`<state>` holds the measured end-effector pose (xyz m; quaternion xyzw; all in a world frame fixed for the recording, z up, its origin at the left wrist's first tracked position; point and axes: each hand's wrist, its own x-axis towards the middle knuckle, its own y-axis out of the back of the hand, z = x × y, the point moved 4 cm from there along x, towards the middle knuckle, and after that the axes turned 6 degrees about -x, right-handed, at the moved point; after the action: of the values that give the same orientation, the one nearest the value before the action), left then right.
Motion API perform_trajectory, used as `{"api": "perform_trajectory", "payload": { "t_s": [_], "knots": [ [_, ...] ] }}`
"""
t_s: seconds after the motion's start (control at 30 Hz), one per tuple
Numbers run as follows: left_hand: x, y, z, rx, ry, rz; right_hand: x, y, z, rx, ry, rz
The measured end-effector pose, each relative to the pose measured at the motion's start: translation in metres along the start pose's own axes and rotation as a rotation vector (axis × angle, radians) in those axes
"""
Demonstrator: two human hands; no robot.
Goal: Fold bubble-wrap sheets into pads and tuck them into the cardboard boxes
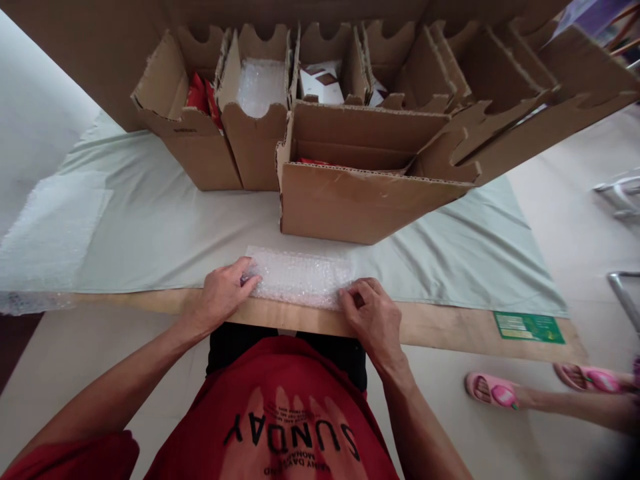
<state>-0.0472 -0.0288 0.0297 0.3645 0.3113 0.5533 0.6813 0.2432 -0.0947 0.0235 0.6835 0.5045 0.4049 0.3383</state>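
A strip of clear bubble wrap [303, 277] lies along the front edge of the table, in front of my body. At its left end my left hand [227, 287] pinches the wrap between thumb and fingers. My right hand [373, 313] grips the opposite end, its fingers curled in at the lower corner. Whether anything is rolled inside the wrap I cannot tell. Just behind it stands a wide cardboard box [370, 203] with something red low inside.
A row of narrow cardboard bins runs along the back; one holds red packets [199, 95], another folded bubble wrap [261, 85], another a white box [320, 85]. More bubble wrap sheets [50, 227] hang over the left edge. A green card [530, 327] lies front right. Another person's feet [493, 391] show at right.
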Motion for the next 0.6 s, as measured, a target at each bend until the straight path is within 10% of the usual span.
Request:
{"api": "perform_trajectory", "payload": {
  "t_s": [0.3,0.43,0.6],
  "knots": [
    [-0.025,0.002,0.035,0.236,-0.388,0.262,-0.007,0.005,0.001,-0.133,0.083,0.141],
    [-0.037,-0.027,0.068,0.216,-0.604,-0.028,-0.011,0.006,-0.025,-0.199,0.240,0.188],
    [-0.033,-0.053,0.060,0.270,-0.545,-0.254,-0.018,-0.021,-0.043,-0.220,0.430,-0.078]
  ]
}}
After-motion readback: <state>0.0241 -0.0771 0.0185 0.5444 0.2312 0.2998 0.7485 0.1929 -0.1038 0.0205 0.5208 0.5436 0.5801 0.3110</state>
